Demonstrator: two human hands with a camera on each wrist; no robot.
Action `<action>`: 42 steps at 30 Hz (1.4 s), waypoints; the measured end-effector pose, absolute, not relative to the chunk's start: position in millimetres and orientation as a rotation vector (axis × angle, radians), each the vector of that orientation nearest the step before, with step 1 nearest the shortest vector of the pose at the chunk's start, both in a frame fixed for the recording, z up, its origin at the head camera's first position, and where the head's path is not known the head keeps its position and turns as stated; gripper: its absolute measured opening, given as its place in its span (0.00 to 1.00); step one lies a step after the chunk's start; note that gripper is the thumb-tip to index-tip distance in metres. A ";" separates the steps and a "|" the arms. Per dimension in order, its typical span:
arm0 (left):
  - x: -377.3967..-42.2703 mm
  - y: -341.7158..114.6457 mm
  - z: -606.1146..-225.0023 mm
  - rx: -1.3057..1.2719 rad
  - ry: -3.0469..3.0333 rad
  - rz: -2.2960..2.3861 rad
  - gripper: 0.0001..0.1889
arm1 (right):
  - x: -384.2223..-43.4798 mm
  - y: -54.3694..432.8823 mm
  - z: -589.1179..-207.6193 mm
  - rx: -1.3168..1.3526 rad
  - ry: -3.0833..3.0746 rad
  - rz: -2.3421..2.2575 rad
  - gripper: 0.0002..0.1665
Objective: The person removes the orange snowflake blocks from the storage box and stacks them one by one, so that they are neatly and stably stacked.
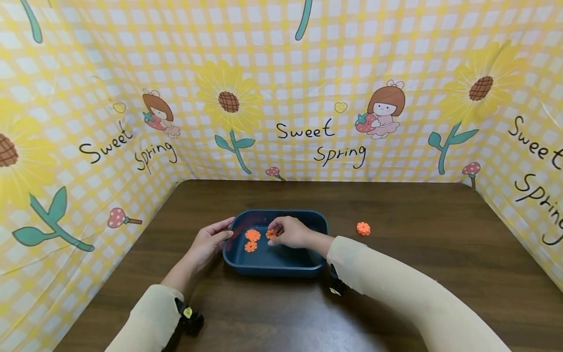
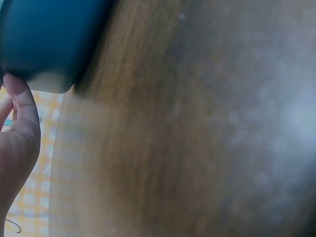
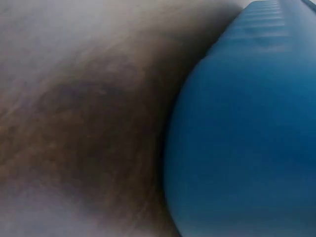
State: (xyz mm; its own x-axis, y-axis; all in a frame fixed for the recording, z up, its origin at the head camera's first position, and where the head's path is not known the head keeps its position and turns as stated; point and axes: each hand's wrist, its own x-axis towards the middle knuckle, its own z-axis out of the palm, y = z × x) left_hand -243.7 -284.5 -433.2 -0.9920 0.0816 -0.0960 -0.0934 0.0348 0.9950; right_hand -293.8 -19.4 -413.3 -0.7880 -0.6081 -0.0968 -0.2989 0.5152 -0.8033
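Note:
A dark blue rectangular tub (image 1: 277,268) stands on the table. My left hand (image 1: 213,240) grips its left end, the thumb at the rim and the fingers along the outer wall. In the left wrist view, the thumb (image 2: 19,91) is up against the blue wall. Inside the tub, my right hand (image 1: 290,232) pinches an orange flower-shaped disc (image 1: 270,234) between fingers and thumb. Left of it, more orange notched discs (image 1: 251,235) lie on the tub's floor, some overlapping. The right wrist view has only the tub's outer side (image 3: 242,143) and blurred tabletop, with the hand hidden.
To the right of the tub, a small pile of orange discs (image 1: 363,228) lies on the brown wooden table (image 1: 422,234). Yellow checked cloth (image 1: 281,98) with printed flowers rises along the back and both sides.

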 end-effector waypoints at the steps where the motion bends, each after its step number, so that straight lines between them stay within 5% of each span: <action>1: -243.8 -284.5 -433.1 -0.011 2.162 2.101 0.27 | -294.0 -19.3 -413.9 -0.744 2.396 -1.161 0.21; 18: -242.9 -286.2 -434.8 -0.048 2.167 2.076 0.27 | -296.1 -25.6 -423.4 -0.640 2.451 -1.097 0.28; 42: -244.0 -284.7 -436.0 -0.031 2.158 2.111 0.27 | -294.5 -20.4 -419.7 -0.563 2.386 -1.186 0.13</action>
State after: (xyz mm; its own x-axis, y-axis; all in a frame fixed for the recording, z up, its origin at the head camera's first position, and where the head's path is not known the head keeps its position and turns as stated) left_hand -244.0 -284.7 -436.0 -0.9923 0.0712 -0.1018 -0.1002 0.0256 0.9946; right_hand -294.5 -20.4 -419.7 -0.8323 -0.5231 -0.1834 -0.1696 0.5553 -0.8141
